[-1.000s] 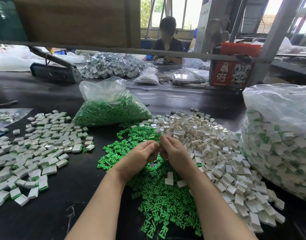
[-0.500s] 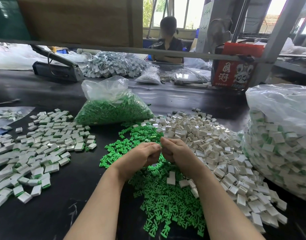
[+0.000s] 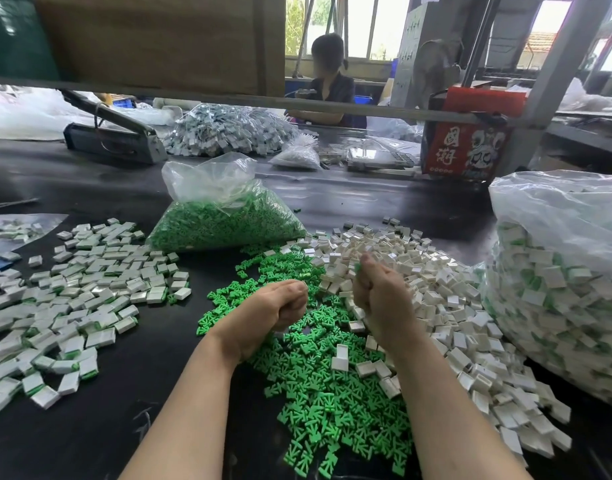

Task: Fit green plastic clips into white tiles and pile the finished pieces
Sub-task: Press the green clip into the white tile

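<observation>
Pinching green clip (image 3: 357, 268): right hand (image 3: 379, 299) | left hand (image 3: 278, 308) curled, contents unclear | clip bag (image 3: 224, 223) behind

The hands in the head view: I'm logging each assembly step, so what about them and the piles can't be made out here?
- Left hand: curled fingers hide whatever its grip holds.
- Right hand: only a green speck shows at the fingertips; whether a clip is seated in a tile is hidden.
- Finished pieces: pile cut off by the left edge.
- Big bag: cut off by the right edge; cloudy plastic blurs its contents.
</observation>
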Tool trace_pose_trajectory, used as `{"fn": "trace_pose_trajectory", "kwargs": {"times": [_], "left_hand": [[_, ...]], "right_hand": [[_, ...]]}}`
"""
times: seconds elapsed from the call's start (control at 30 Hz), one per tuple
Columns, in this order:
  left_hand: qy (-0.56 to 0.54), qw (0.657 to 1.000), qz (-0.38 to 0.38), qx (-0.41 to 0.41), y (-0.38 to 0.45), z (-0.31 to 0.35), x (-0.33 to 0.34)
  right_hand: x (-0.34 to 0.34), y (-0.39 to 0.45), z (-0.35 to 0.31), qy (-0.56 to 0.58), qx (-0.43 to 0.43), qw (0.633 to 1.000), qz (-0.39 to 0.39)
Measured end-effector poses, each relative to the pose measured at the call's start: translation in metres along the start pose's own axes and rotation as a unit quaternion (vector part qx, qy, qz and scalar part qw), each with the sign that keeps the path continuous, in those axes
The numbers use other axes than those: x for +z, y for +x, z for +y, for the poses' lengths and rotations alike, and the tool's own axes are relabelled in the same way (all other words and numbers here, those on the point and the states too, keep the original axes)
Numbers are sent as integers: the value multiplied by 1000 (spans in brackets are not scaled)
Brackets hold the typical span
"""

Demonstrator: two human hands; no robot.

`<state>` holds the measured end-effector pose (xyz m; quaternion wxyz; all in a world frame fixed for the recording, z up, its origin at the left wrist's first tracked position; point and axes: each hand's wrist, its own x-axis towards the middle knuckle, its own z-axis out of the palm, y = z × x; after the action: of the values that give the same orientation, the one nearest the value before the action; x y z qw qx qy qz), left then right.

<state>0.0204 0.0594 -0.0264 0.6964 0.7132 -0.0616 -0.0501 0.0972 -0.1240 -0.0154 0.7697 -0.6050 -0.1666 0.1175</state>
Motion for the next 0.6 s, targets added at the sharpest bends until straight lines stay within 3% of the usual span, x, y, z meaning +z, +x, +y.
{"fn": "trace_pose_trajectory", "kwargs": {"times": [0.2,0.6], "left_hand": [[7,1000,-2,1,4,2,10],[15,1000,-20,6,1,5,8]], "right_hand": [[25,-5,3,-167,7,977,-130],[26,-8,0,-182,-7,976,-120]]}}
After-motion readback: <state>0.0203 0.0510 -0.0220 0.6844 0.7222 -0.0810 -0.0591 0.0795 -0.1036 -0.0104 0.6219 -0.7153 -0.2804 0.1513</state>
